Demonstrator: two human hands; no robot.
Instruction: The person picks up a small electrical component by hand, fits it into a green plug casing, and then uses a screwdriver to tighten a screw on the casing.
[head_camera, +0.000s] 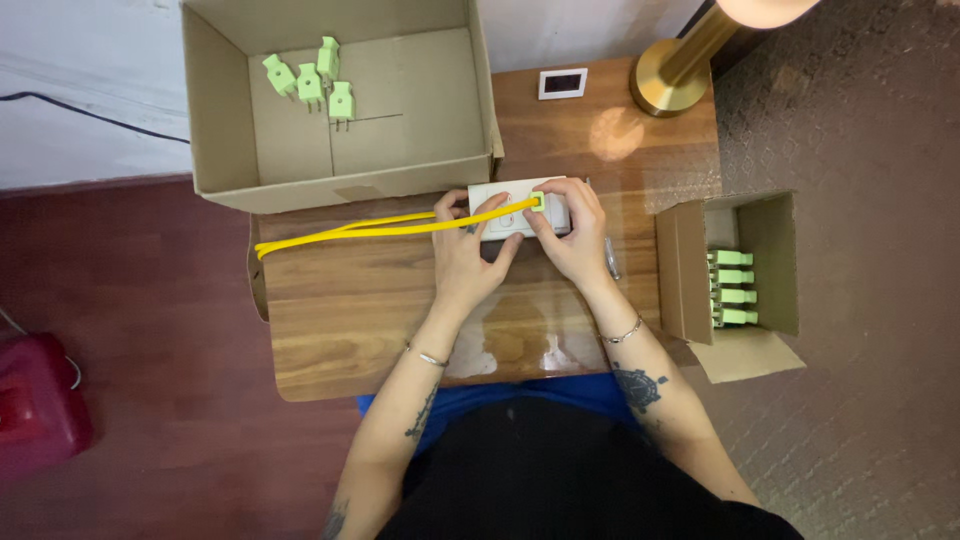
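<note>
A large open cardboard box (340, 100) is sitting at the far edge of the wooden surface (350, 320), holding three light green plugs (312, 78) lying loose on its bottom. A smaller cardboard box (735, 270) is standing off the surface's right side, carrying a stack of green plugs (732, 288) packed in a row.

Both forearms are reaching forward from the body, converging on a white power strip (515, 208) lying just in front of the large box. The left hand (468, 255) is curling its fingers around the strip's near left side, steadying it. The right hand (570, 235) is pinching a green plug (537, 201) seated on top of the strip. The strip's long axis is running left to right, and a yellow cable (370, 229) is trailing leftward from the plug across the surface.
</note>
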